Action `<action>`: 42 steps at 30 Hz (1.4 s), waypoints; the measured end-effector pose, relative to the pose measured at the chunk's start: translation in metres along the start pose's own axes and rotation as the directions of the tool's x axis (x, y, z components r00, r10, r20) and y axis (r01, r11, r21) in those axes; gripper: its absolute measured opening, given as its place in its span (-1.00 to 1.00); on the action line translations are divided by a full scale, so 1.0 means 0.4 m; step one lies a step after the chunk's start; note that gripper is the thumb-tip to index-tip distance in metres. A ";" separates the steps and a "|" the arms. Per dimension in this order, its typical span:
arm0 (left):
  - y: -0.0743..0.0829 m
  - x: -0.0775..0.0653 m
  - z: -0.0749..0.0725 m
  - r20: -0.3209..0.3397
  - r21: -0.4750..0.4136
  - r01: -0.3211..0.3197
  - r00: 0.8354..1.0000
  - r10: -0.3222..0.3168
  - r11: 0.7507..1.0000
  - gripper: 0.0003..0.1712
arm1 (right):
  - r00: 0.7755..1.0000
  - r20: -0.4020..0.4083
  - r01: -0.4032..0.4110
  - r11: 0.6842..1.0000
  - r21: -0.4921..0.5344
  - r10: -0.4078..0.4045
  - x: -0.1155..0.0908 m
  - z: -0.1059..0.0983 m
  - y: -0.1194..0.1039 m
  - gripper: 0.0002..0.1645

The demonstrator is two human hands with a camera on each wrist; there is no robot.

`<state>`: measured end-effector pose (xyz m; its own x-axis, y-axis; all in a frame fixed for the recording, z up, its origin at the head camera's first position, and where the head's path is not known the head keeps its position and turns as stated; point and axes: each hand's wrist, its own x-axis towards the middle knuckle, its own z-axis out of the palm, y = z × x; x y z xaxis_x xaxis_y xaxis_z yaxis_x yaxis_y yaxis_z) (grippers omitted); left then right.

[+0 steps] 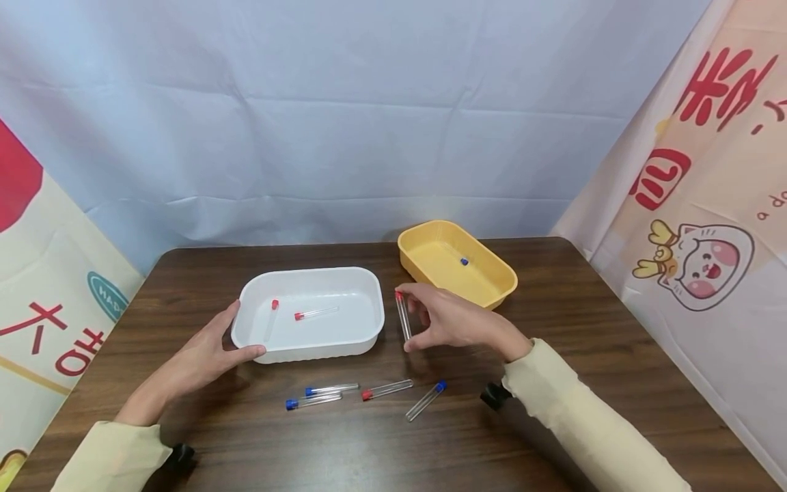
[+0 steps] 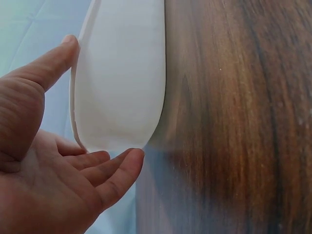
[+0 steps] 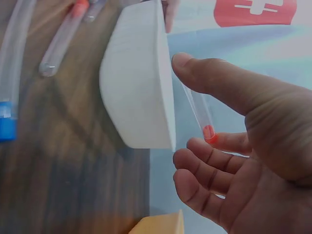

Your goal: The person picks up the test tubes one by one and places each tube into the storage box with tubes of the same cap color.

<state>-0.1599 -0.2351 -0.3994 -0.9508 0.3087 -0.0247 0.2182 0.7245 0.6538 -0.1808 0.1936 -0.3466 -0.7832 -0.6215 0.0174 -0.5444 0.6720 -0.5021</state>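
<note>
My left hand (image 1: 203, 352) holds the left end of a white plastic tray (image 1: 332, 349), its thumb on the near rim and its fingers round the end wall. Two red-capped test tubes lie inside, one flat in the middle (image 1: 317, 313) and one toward the left wall (image 1: 271, 322). Just right of the tray, my right hand (image 1: 451, 318) pinches another red-capped test tube (image 1: 403, 316) lengthwise between thumb and index finger, the cap at the index fingertip. In the right wrist view that tube (image 3: 199, 108) tilts beside the tray's end, with the other fingers loosely bent.
A yellow tray (image 1: 445, 266) stands behind my right hand, a blue cap (image 1: 464, 261) showing inside. Along the table's front lie a red-capped tube (image 1: 387, 390), a blue-capped tube (image 1: 425, 402) to its right, and two blue-capped tubes (image 1: 315, 400) side by side to its left.
</note>
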 end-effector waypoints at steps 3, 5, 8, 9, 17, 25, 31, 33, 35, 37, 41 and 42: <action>0.000 0.000 -0.001 0.005 0.003 0.005 1.000 -0.005 1.000 0.34 | 1.000 -0.010 0.015 1.000 -0.011 -0.015 0.019 -0.011 -0.010 0.10; 0.000 0.000 -0.001 0.008 0.000 0.006 1.000 -0.006 1.000 0.34 | 0.999 -0.013 0.029 0.999 -0.018 -0.029 0.031 -0.018 -0.014 0.10; -0.001 0.001 -0.002 0.013 -0.010 0.007 1.000 -0.007 1.000 0.33 | 0.999 -0.015 0.048 0.999 -0.013 -0.049 0.051 -0.024 -0.019 0.08; 0.000 0.001 -0.002 0.015 -0.013 0.010 1.000 -0.010 1.000 0.33 | 0.998 -0.014 0.053 0.998 -0.015 -0.054 0.058 -0.026 -0.021 0.09; 0.000 0.002 -0.005 0.018 -0.033 0.016 1.000 -0.016 0.999 0.32 | 0.999 0.001 0.048 0.999 -0.026 -0.048 0.113 -0.037 -0.037 0.09; 0.001 0.000 -0.003 0.010 -0.021 0.006 1.000 -0.006 1.000 0.31 | 0.999 0.031 0.031 0.999 -0.033 -0.030 0.168 -0.040 -0.043 0.13; -0.001 0.001 -0.001 0.012 -0.035 0.011 1.000 -0.010 0.999 0.31 | 0.999 0.040 0.022 1.000 -0.013 -0.022 0.199 -0.029 -0.041 0.06; -0.002 0.001 -0.001 0.011 -0.035 0.012 1.000 -0.012 0.999 0.31 | 0.999 0.041 0.015 1.000 -0.013 -0.014 0.207 -0.024 -0.041 0.04; -0.002 0.001 0.000 0.008 -0.033 0.011 1.000 -0.011 0.999 0.31 | 0.999 0.041 0.008 1.000 -0.018 -0.008 0.214 -0.019 -0.041 0.04; -0.002 0.000 0.000 0.007 -0.030 0.012 1.000 -0.012 0.999 0.31 | 0.999 0.040 0.008 1.000 -0.023 -0.007 0.221 -0.012 -0.040 0.05; 0.000 -0.001 -0.001 0.008 -0.026 0.018 1.000 -0.018 0.999 0.32 | 0.999 0.045 0.001 1.000 -0.030 0.000 0.235 0.002 -0.035 0.07; 0.001 0.000 -0.001 0.009 -0.024 0.020 1.000 -0.020 1.000 0.32 | 0.999 0.046 -0.003 0.999 -0.032 0.004 0.238 0.006 -0.034 0.07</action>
<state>-0.1598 -0.2353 -0.3989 -0.9530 0.2996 -0.0440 0.1941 0.7158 0.6708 -0.2473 0.1243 -0.3403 -0.7709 -0.6365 -0.0247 -0.5515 0.6864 -0.4740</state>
